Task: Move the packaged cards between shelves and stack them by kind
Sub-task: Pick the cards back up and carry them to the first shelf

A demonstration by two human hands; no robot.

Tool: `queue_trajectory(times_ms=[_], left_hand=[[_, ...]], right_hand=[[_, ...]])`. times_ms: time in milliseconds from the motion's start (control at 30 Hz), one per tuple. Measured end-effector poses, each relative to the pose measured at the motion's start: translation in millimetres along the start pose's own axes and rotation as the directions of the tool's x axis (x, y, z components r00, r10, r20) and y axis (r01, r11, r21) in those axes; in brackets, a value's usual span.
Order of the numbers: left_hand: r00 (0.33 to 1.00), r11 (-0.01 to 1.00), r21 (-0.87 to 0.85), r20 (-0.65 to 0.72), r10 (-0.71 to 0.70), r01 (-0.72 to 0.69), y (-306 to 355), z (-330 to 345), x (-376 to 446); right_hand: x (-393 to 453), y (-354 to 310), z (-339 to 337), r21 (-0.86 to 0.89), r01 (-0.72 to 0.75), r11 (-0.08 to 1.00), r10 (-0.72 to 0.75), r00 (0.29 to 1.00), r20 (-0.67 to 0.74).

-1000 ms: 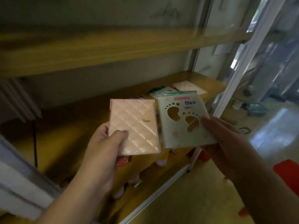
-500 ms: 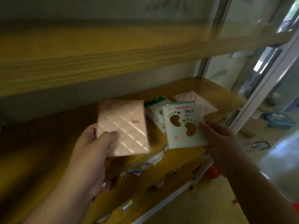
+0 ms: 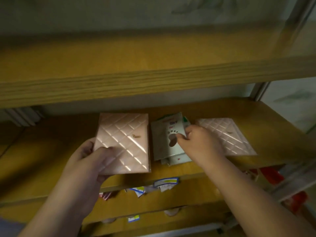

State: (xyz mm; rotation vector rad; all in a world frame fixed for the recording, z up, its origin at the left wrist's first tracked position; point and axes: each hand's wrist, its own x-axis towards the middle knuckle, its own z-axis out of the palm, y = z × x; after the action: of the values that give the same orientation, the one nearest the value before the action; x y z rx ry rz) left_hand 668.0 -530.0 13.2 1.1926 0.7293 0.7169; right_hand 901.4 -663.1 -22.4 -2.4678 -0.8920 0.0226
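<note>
My left hand (image 3: 89, 161) grips a pink quilted packaged card (image 3: 123, 142) by its lower left corner, holding it just above the middle wooden shelf (image 3: 51, 151). My right hand (image 3: 198, 142) pinches the white-green footprint card (image 3: 169, 139) at its right edge, on top of a small stack of like cards (image 3: 172, 159) lying on that shelf. A second pink quilted card (image 3: 227, 135) lies flat on the shelf to the right, partly behind my right hand.
An upper wooden shelf (image 3: 153, 74) overhangs close above. Lower shelves (image 3: 153, 202) hold loose small packets and labels (image 3: 164, 183). A metal upright (image 3: 259, 91) stands at the right, red items (image 3: 270, 175) beyond it. White slats (image 3: 22, 117) stand at the far left.
My right hand has carried the footprint card forward and down onto the stack of like cards. The left hand with the pink card moved in toward the shelf. The camera tilted down.
</note>
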Motion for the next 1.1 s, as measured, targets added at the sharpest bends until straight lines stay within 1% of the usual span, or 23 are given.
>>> queue_trajectory(times_ms=[33, 67, 167, 233, 333, 400, 500, 600, 667, 767, 833, 900, 967, 1033, 1100], left_hand=[[1.0, 1.0, 0.001, -0.019, 0.017, -0.017, -1, 4, -3], [0.998, 0.999, 0.007, -0.045, 0.033, -0.033, -3, 9, -7], [0.994, 0.998, 0.027, -0.086, 0.064, -0.062, -5, 18, -15], [0.992, 0.997, 0.034, -0.101, 0.072, -0.069, -5, 23, -17], [0.99, 0.997, 0.02, -0.121, 0.073, -0.071, -11, 37, -16], [0.994, 0.998, -0.003, -0.098, 0.055, -0.056, -17, 54, -13], [0.999, 1.0, -0.018, -0.049, 0.01, -0.011, -28, 86, -7], [0.999, 0.999, -0.021, 0.039, -0.027, 0.027, -38, 124, 1], [0.996, 0.998, 0.01, 0.068, -0.058, 0.058, -45, 152, 8], [0.985, 0.987, 0.072, 0.091, -0.148, 0.141, -57, 197, 18], [0.979, 0.98, 0.133, 0.119, -0.164, 0.148, -65, 223, 26], [0.982, 0.974, 0.208, 0.143, -0.124, 0.093, -73, 245, 33], [0.988, 0.941, 0.336, 0.155, -0.011, -0.042, -80, 261, 37], [0.971, 0.861, 0.468, 0.215, 0.108, -0.2, -86, 271, 38], [0.939, 0.739, 0.596, 0.309, 0.151, -0.315, -93, 277, 40]], right_hand=[[2, 2, -1, -0.059, 0.021, 0.998, -0.021, 1.0, 0.003], [4, 5, -3, -0.078, 0.043, 0.996, -0.044, 0.999, -0.002], [6, 19, -11, 0.005, 0.131, 0.991, -0.13, 0.991, -0.036], [4, 30, -17, 0.069, 0.187, 0.98, -0.185, 0.982, -0.031], [-3, 54, -29, 0.078, 0.233, 0.969, -0.232, 0.973, -0.024], [-11, 72, -40, 0.052, 0.254, 0.966, -0.252, 0.967, -0.039], [-24, 99, -61, 0.013, 0.252, 0.968, -0.251, 0.967, -0.042], [-34, 127, -82, 0.021, 0.205, 0.979, -0.202, 0.975, -0.09], [-41, 144, -94, 0.016, 0.163, 0.987, -0.16, 0.982, -0.104], [-54, 164, -109, 0.014, 0.108, 0.994, -0.106, 0.987, -0.119], [-63, 174, -116, 0.021, 0.076, 0.997, -0.072, 0.989, -0.132], [-71, 181, -120, 0.023, 0.056, 0.998, -0.053, 0.989, -0.136], [-79, 187, -124, 0.028, 0.044, 0.999, -0.04, 0.989, -0.142], [-84, 192, -127, 0.031, 0.019, 0.999, -0.015, 0.991, -0.136], [-89, 197, -128, 0.028, 0.0, 1.0, 0.004, 0.99, -0.138]])
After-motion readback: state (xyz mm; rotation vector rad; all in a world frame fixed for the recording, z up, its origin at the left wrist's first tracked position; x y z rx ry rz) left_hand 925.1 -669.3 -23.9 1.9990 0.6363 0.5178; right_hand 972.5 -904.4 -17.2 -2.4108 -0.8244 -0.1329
